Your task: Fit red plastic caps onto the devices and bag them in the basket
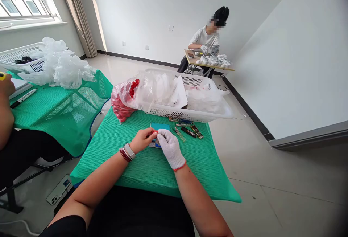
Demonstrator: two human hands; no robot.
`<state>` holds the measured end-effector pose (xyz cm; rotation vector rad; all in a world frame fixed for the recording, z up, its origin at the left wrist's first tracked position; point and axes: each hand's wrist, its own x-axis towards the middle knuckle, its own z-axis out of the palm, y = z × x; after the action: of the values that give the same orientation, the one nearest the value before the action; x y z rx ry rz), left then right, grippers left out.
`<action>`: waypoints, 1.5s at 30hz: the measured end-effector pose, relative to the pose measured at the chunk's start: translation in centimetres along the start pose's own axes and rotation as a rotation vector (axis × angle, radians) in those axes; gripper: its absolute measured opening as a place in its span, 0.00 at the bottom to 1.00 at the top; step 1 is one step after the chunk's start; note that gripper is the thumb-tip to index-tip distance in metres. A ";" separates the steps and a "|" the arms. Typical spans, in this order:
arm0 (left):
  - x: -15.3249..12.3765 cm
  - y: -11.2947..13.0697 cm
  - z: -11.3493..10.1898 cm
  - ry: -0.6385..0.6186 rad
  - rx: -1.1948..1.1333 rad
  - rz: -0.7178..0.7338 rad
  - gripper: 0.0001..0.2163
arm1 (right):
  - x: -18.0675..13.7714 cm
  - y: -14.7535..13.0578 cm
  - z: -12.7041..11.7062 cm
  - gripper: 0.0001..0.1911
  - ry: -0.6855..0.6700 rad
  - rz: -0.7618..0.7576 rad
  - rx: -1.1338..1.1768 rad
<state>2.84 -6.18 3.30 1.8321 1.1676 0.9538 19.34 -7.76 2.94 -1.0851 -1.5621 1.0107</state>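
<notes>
My bare left hand (pixel 143 139), with a watch and a beaded bracelet at the wrist, pinches a small red piece (pixel 156 132) over the table. Meeting it fingertip to fingertip is my right hand (pixel 170 145), in a white knitted glove and also closed at that piece. The fingers cover most of the piece, so its exact kind does not show. Just beneath and behind the hands lies a flat blue box (pixel 160 126), partly hidden by them. To the right of the glove are a slim clear packet (pixel 179 134), a black stick-shaped item (pixel 188 132) and a dark gold-edged strip (pixel 197 131).
A green mesh cloth (pixel 130 179) covers my table. Behind stands a white basket (pixel 217 113) of plastic bags, beside a bag of red pieces (pixel 122 106). At left, a neighbour's arm (pixel 5 110) and marker (pixel 24 98); a co-worker (pixel 208 41) sits at a far table.
</notes>
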 end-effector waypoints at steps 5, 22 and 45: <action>0.0 0.2 -0.2 -0.020 0.007 0.003 0.27 | -0.3 -0.5 0.2 0.12 -0.040 0.004 0.020; -0.2 0.2 0.0 -0.020 0.013 0.055 0.20 | -0.2 -0.9 -0.2 0.09 -0.006 -0.043 -0.094; -0.1 0.1 0.0 -0.035 -0.054 -0.061 0.19 | 1.4 -2.8 -2.7 0.13 -0.055 -0.173 -0.267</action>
<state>2.85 -6.29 3.38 1.7540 1.1596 0.9066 21.22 -6.90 6.45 -1.0861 -1.8398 0.7346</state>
